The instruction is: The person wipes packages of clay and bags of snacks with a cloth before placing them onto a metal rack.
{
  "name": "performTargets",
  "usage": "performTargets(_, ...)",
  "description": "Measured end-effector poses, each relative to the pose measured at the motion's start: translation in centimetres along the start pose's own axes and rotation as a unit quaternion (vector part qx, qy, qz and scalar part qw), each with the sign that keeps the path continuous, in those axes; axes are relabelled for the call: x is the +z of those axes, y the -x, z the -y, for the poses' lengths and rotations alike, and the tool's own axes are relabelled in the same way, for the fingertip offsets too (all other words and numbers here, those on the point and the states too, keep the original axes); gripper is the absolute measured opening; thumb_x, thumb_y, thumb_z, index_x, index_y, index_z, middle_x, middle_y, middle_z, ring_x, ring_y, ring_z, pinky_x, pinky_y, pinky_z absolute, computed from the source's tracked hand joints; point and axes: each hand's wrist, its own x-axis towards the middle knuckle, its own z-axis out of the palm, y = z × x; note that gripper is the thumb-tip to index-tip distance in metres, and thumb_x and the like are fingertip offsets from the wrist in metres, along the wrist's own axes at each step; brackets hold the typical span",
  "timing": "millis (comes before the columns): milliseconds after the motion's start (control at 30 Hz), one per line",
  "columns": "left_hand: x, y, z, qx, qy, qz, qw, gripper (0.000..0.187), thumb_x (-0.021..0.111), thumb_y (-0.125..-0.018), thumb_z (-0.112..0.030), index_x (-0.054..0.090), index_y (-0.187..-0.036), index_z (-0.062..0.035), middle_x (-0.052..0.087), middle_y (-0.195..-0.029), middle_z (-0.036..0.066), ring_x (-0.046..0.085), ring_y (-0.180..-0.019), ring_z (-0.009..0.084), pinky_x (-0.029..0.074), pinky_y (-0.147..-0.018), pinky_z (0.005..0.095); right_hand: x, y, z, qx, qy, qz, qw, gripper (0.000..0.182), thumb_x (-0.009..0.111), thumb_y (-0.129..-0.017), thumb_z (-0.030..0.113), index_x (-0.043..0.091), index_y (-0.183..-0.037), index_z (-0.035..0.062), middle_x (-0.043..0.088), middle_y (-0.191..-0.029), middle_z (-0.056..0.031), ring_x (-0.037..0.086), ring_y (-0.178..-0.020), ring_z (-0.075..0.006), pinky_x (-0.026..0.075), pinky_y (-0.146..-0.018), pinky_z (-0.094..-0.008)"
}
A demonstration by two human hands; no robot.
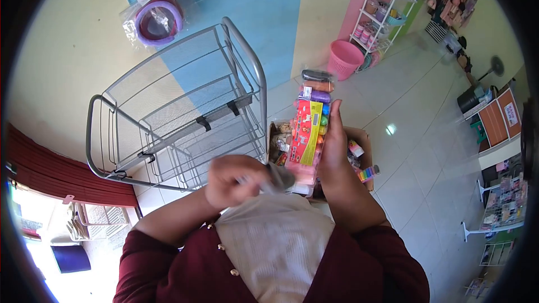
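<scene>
My right hand holds upright a long clear pack of coloured rolls (pixel 307 129), with a red and yellow label on its front; in the picture this hand is my right hand (pixel 335 137), its thumb along the pack's edge. Left of the pack's lower end is my left hand (pixel 236 179), closed and blurred by motion. A grey blurred item (pixel 279 178) juts from its fingers towards the pack; what it is cannot be made out. Below and behind the pack stands a cardboard box (pixel 362 137) with small packaged goods in it.
A grey metal mesh rack (pixel 179 101) stands at the left, close to the box. Behind are a pink basket (pixel 345 59) and a white shelf (pixel 376 19) with goods. Wrapped purple rings (pixel 159 21) hang on the wall. A display rack (pixel 499 207) stands at the right.
</scene>
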Motion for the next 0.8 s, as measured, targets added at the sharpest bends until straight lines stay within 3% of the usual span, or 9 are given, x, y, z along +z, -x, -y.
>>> performTargets(67, -1.0, 1.3, 0.5, -0.267, 0.177, -0.157, 0.934, 0.031, 0.043, -0.106, -0.019, 0.065, -0.097, 0.0013, 0.071, -0.088, 0.017, 0.07, -0.062, 0.0247, 0.059, -0.058, 0.0389, 0.7, 0.3, 0.5, -0.023, 0.014, -0.017, 0.999, 0.07, 0.03, -0.099, 0.068, 0.058, -0.116, 0.006, 0.067, -0.085, -0.0077, 0.068, -0.068, -0.0186, 0.058, -0.062, -0.0343)
performTargets(100, -0.8, 0.1, 0.4, -0.27, 0.209, -0.213, 0.915, 0.036, 0.035, -0.109, -0.023, 0.06, -0.114, 0.0028, 0.07, -0.099, 0.017, 0.072, -0.078, 0.0247, 0.06, -0.068, 0.0378, -0.1, 0.1, 0.4, -0.018, -0.017, 0.012, 1.0, 0.077, 0.029, -0.097, 0.072, 0.054, -0.129, 0.0059, 0.068, -0.09, -0.012, 0.068, -0.072, -0.0217, 0.058, -0.065, -0.0366)
performTargets(200, 0.9, -2.9, -0.1, -0.246, 0.288, -0.342, 0.86, 0.038, 0.037, -0.109, -0.025, 0.057, -0.123, 0.0037, 0.066, -0.115, 0.018, 0.07, -0.097, 0.0273, 0.059, -0.081, 0.0378, 0.7, 0.1, -0.1, -0.078, 0.001, 0.023, 0.997, 0.077, 0.027, -0.098, 0.07, 0.052, -0.132, 0.0054, 0.068, -0.098, -0.0122, 0.068, -0.077, -0.0192, 0.057, -0.067, -0.0334)
performTargets(233, 1.5, -3.4, -0.2, -0.235, 0.27, -0.333, 0.872, 0.041, 0.04, -0.109, -0.029, 0.062, -0.122, 0.0024, 0.07, -0.109, 0.011, 0.066, -0.091, 0.0125, 0.053, -0.075, 0.0243, 0.3, -0.1, -0.4, -0.076, 0.001, 0.024, 0.997, 0.077, 0.027, -0.098, 0.07, 0.052, -0.132, 0.0054, 0.068, -0.098, -0.0122, 0.068, -0.077, -0.0192, 0.057, -0.067, -0.0334)
performTargets(300, 2.4, -2.9, 0.4, -0.241, 0.216, -0.283, 0.903, 0.04, 0.042, -0.109, -0.028, 0.061, -0.125, 0.0033, 0.07, -0.109, 0.008, 0.064, -0.093, 0.0108, 0.051, -0.079, 0.0226, -0.9, -0.5, -1.0, -0.07, 0.008, 0.157, 0.985, 0.076, 0.026, -0.1, 0.068, 0.049, -0.136, 0.005, 0.066, -0.111, -0.0114, 0.067, -0.083, -0.0176, 0.056, -0.069, -0.0307)
performTargets(367, 4.4, -1.8, 1.8, -0.212, 0.13, -0.212, 0.945, 0.041, 0.046, -0.108, -0.023, 0.054, -0.136, 0.0048, 0.067, -0.115, 0.003, 0.056, -0.102, 0.0061, 0.044, -0.091, 0.0216, 0.3, -0.4, -1.7, -0.132, 0.016, 0.061, 0.989, 0.077, 0.026, -0.1, 0.068, 0.046, -0.139, 0.0047, 0.063, -0.116, -0.0116, 0.066, -0.086, -0.017, 0.056, -0.07, -0.0297)
performTargets(400, 3.8, -1.1, 1.4, -0.214, 0.096, -0.13, 0.963, 0.043, 0.046, -0.108, -0.022, 0.05, -0.141, 0.0043, 0.064, -0.119, 0.003, 0.053, -0.108, 0.0073, 0.042, -0.098, 0.025, 0.9, -0.3, -1.7, -0.193, 0.025, -0.038, 0.98, 0.078, 0.026, -0.099, 0.069, 0.043, -0.141, 0.0045, 0.061, -0.121, -0.0117, 0.065, -0.089, -0.0164, 0.055, -0.071, -0.0288)
performTargets(567, 3.6, 0.8, 1.6, -0.274, 0.212, -0.08, 0.935, 0.043, 0.042, -0.109, -0.023, 0.049, -0.141, 0.0054, 0.064, -0.121, 0.005, 0.05, -0.114, 0.0073, 0.039, -0.103, 0.0264, 2.1, 0.3, -0.1, -0.318, 0.115, -0.019, 0.941, 0.087, 0.026, -0.097, 0.073, 0.032, -0.149, 0.0032, 0.057, -0.123, -0.0159, 0.062, -0.095, -0.0236, 0.053, -0.081, -0.0328)
performTargets(800, 2.6, -2.7, 0.7, -0.308, 0.159, -0.103, 0.932, 0.044, 0.044, -0.109, -0.024, 0.051, -0.139, 0.0065, 0.064, -0.121, 0.006, 0.052, -0.113, 0.0087, 0.04, -0.102, 0.0259, -0.8, -0.5, -1.1, -0.328, 0.308, 0.076, 0.89, 0.085, 0.033, -0.098, 0.069, 0.03, -0.149, 0.0013, 0.052, -0.135, -0.0215, 0.06, -0.115, -0.0292, 0.05, -0.094, -0.0389)
